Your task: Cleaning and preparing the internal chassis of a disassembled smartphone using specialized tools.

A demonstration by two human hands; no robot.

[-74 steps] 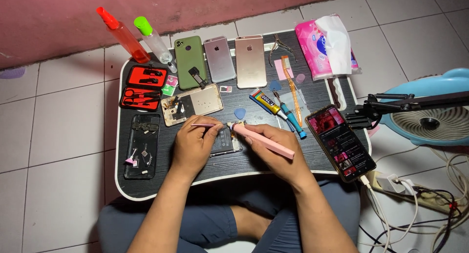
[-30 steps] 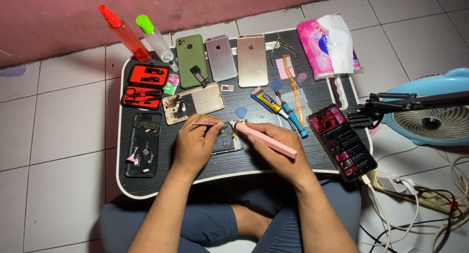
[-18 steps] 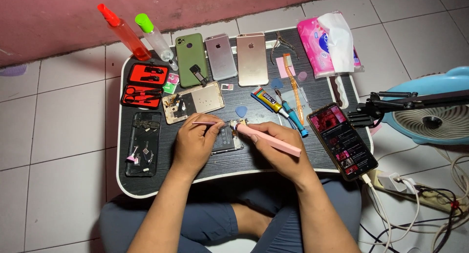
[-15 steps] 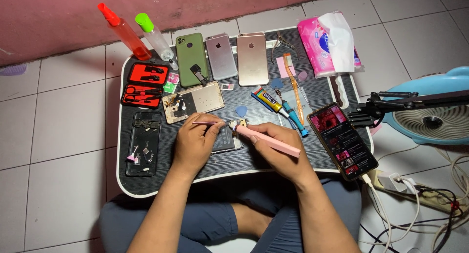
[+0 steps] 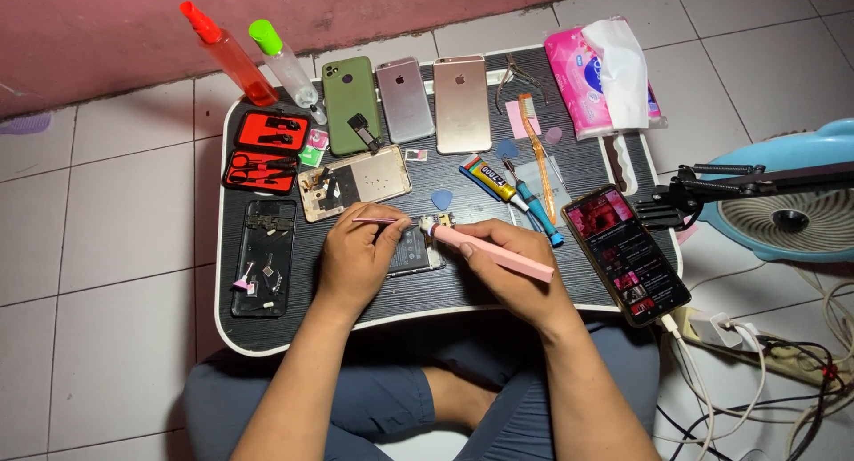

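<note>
We sit cross-legged behind a low black table (image 5: 267, 332), both forearms reaching forward over its near edge so the hands meet at its middle. Our left hand (image 5: 356, 258) is curled, fingers pinched on thin tweezers (image 5: 378, 220) whose tips point right toward a small part (image 5: 436, 222), apparently to steady it. Our right hand (image 5: 507, 256) is closed in a pen grip around a pink tool (image 5: 494, 252); the handle lies back over the knuckles to the right and its tip meets the part from the other side. The part sits between the two tips, just above an opened phone (image 5: 414, 256) that lies partly under both hands, close enough to work on without reaching.

Things seem laid out in an arc so each stays within reach. Ahead of the left hand lies an open phone shell (image 5: 356, 181); further left, a red tool case (image 5: 262, 149) and a dark stripped phone (image 5: 262, 256). Beyond the hands, three phones (image 5: 405, 101) rest face down in a row, with two spray bottles (image 5: 253, 56) at the far left corner. Ahead of the right hand are a glue tube (image 5: 485, 174), a blue pick (image 5: 442, 198) and screwdrivers (image 5: 534, 181). Right of that hand, a lit phone (image 5: 627, 254) is angled toward us, likely for viewing. A tissue pack (image 5: 600, 69) sits at the far right corner, and a fan (image 5: 787, 216) stands on the floor.
</note>
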